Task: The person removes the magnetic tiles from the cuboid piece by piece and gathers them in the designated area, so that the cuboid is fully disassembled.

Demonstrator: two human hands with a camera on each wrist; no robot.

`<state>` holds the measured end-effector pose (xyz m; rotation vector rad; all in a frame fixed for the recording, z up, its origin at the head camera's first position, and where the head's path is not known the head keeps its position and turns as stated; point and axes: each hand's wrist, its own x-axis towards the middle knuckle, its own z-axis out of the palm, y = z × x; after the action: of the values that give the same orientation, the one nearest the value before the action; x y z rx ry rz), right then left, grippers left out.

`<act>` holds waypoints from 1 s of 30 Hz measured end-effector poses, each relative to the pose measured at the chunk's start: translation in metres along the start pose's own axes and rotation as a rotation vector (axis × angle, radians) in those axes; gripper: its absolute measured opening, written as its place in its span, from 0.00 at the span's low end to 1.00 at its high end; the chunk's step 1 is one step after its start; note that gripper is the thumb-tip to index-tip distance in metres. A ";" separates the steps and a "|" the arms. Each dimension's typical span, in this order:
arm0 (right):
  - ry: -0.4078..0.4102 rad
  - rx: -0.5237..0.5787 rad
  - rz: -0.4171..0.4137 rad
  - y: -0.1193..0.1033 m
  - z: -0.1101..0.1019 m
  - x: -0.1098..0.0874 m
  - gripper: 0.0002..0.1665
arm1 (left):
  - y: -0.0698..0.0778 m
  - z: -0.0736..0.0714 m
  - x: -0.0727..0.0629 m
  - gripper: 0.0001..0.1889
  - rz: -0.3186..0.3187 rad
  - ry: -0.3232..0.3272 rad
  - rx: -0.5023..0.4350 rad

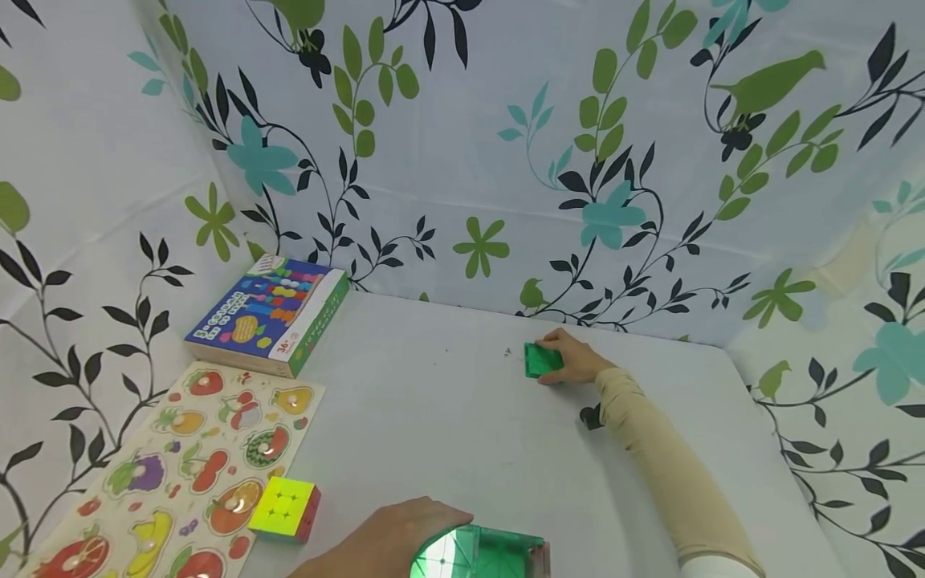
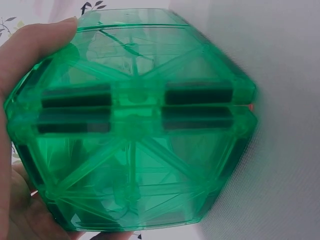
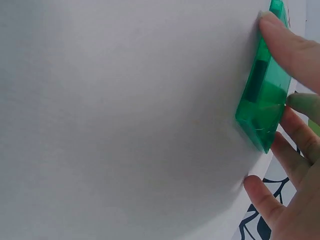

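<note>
At the front edge of the head view my left hand (image 1: 390, 536) holds a box shape of see-through green magnetic tiles (image 1: 503, 554). In the left wrist view this tile box (image 2: 135, 165) fills the picture, with the thumb along its upper side and fingers curled below; dark magnets show along two adjoining edges. Far across the table, my right hand (image 1: 576, 359) pinches a single green magnetic tile (image 1: 538, 363). The right wrist view has this tile (image 3: 270, 95) tilted close over the white surface, thumb on one side and fingertips on the other.
A fruit-sticker sheet (image 1: 195, 466) lies at the left, with a puzzle cube (image 1: 285, 510) at its right edge. Behind it is a boxed game (image 1: 263, 313). A small black object (image 1: 591, 417) sits beside the right sleeve. Patterned cloth (image 1: 448, 160) walls the table (image 1: 433, 417).
</note>
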<state>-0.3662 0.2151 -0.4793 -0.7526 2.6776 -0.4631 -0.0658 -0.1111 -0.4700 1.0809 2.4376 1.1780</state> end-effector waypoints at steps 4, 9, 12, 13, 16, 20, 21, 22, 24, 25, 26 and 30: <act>0.038 0.019 0.021 0.000 0.000 -0.012 0.57 | -0.001 0.002 0.002 0.39 0.013 -0.004 -0.008; 0.135 0.109 -0.013 -0.005 -0.001 -0.041 0.58 | -0.003 0.003 0.004 0.40 -0.006 -0.010 -0.027; 0.176 0.184 -0.044 -0.017 0.003 -0.067 0.57 | -0.002 0.003 0.004 0.41 -0.041 -0.022 -0.038; 0.187 0.193 -0.059 -0.021 0.006 -0.077 0.56 | -0.001 0.003 0.004 0.41 -0.055 -0.028 -0.040; 0.207 0.224 -0.137 -0.040 0.018 -0.110 0.53 | 0.001 0.003 0.003 0.42 -0.096 -0.033 -0.036; 0.218 0.263 -0.292 -0.065 0.039 -0.153 0.48 | 0.005 0.002 0.001 0.43 -0.138 -0.029 -0.042; 0.215 0.282 -0.322 -0.070 0.045 -0.163 0.47 | 0.005 0.001 0.000 0.43 -0.149 -0.030 -0.043; 0.215 0.303 -0.350 -0.075 0.051 -0.173 0.48 | 0.006 0.001 0.000 0.44 -0.158 -0.030 -0.047; 0.208 0.349 -0.393 -0.082 0.062 -0.192 0.48 | 0.006 0.001 0.000 0.44 -0.169 -0.027 -0.049; 0.207 0.373 -0.414 -0.085 0.067 -0.201 0.49 | 0.006 0.001 0.000 0.44 -0.174 -0.027 -0.050; 0.203 0.397 -0.425 -0.087 0.073 -0.209 0.50 | 0.006 0.001 0.001 0.44 -0.176 -0.025 -0.055; 0.147 0.489 -0.417 -0.094 0.095 -0.236 0.49 | 0.006 0.002 0.002 0.45 -0.169 -0.022 -0.084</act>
<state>-0.0964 0.2470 -0.4771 -1.1470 2.3616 -1.2622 -0.0629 -0.1065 -0.4664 0.8418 2.3862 1.1954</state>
